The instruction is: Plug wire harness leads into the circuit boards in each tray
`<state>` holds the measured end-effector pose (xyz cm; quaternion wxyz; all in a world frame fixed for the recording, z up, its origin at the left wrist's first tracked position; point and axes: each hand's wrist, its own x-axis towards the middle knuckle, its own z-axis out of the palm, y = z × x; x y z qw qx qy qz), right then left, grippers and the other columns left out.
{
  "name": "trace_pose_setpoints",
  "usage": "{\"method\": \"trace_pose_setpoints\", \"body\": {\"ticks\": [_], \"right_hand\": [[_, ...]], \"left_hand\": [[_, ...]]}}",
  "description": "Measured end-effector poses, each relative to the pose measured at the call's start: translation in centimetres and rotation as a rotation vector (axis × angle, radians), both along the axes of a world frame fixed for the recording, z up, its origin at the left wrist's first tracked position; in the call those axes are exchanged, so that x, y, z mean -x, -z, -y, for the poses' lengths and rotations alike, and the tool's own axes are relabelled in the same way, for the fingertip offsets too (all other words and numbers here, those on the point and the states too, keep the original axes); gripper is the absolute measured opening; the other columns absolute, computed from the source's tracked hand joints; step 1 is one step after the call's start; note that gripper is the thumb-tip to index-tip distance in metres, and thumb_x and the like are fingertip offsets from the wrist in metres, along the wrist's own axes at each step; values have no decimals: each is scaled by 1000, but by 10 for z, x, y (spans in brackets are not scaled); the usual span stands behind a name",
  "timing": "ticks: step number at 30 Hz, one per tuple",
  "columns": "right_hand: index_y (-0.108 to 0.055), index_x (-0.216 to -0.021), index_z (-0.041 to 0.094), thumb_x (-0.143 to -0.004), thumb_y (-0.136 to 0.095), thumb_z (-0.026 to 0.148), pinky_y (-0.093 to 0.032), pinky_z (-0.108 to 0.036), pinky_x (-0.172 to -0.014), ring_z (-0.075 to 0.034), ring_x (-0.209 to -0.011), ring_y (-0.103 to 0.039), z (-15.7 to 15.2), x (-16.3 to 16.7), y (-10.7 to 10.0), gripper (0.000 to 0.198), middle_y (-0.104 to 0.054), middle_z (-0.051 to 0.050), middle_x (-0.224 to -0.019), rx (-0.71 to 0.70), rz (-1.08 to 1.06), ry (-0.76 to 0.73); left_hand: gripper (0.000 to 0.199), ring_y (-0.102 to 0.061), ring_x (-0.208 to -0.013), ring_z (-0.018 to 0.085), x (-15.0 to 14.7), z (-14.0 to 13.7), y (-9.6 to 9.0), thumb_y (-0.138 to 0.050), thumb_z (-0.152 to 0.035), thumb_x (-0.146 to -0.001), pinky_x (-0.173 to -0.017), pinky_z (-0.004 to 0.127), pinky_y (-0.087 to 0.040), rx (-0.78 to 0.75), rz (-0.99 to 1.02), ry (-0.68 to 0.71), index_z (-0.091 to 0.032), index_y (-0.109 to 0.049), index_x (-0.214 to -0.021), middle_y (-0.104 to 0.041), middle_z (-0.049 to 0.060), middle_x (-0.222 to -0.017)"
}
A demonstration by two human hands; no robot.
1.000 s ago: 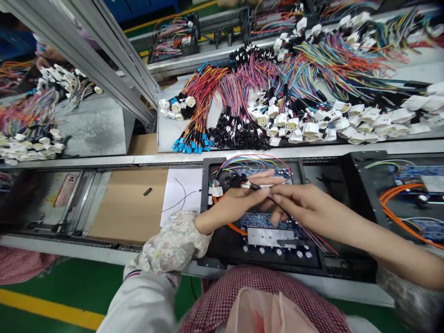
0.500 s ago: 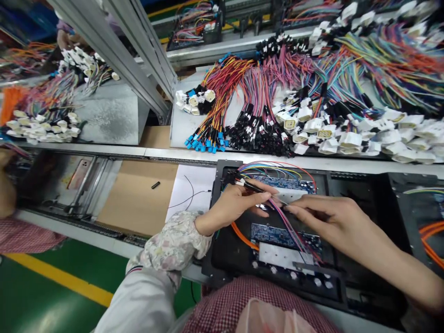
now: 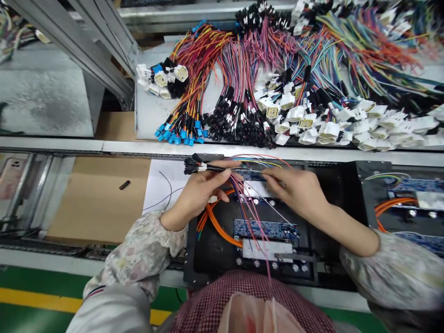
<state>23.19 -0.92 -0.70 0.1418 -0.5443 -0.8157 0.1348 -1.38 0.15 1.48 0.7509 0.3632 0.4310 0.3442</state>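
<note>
My left hand (image 3: 204, 185) is closed around a wire harness (image 3: 255, 217), gripping it just behind its black connectors (image 3: 194, 164). Pink, purple and white wires hang from it over the tray. A thin pale wire runs from the bundle to my right hand (image 3: 300, 190), whose thumb and forefinger pinch it. Below both hands lies a black tray (image 3: 211, 252) with a lower blue circuit board (image 3: 267, 226) and an upper blue circuit board (image 3: 255, 175), partly covered by my hands. Thick orange cables (image 3: 220, 224) curve at the tray's left side.
Wire bundles (image 3: 243, 69) with black, blue and white connectors are heaped on a shelf behind the rail (image 3: 121, 146). On the left are brown cardboard (image 3: 93, 203), a small black piece (image 3: 124, 185) and white paper (image 3: 152, 185). Another board tray (image 3: 373, 185) stands right.
The camera view has shifted right. My left hand has brought the connectors out past the tray's upper left edge. My right hand still pinches a wire, with the loose wires now spread more.
</note>
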Motion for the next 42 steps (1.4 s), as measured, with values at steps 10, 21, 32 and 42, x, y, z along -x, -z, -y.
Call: {"method": "trace_pose_setpoints", "body": {"ticks": [10, 21, 32, 42], "right_hand": [[-75, -98, 20, -96, -46, 29, -48, -29, -64, -21, -77, -71, -6, 1, 2, 31, -77, -6, -88, 67, 47, -24], [-73, -86, 20, -100, -45, 33, -43, -30, -63, -18, -73, -65, 14, 11, -35, 34, -72, -6, -81, -15, 6, -67], [-72, -103, 21, -99, -44, 31, -49, -32, -71, -21, -84, -69, 7, 17, -16, 30, -75, -8, -96, 24, -56, 79], [-74, -104, 22, -97, -44, 31, -43, -28, -61, -19, -72, -70, 0, 24, 9, 32, -77, -6, -90, 33, 58, 85]], "left_hand": [[34, -68, -95, 21, -3, 0, 6, -70, -41, -86, -57, 22, -61, -43, -120, -30, -21, -70, -113, -71, 7, -105], [26, -71, -90, 19, -7, -3, 5, -67, -34, -87, -56, 20, -61, -53, -69, -116, -21, -69, -110, -72, 4, -96], [31, -70, -89, 18, -8, -1, 7, -70, -36, -86, -61, 22, -63, -34, -76, -94, -19, -69, -112, -71, 6, -96], [31, -69, -93, 19, -5, -1, 6, -68, -36, -88, -62, 21, -62, -43, -86, -34, -20, -69, -114, -73, 6, -98]]}}
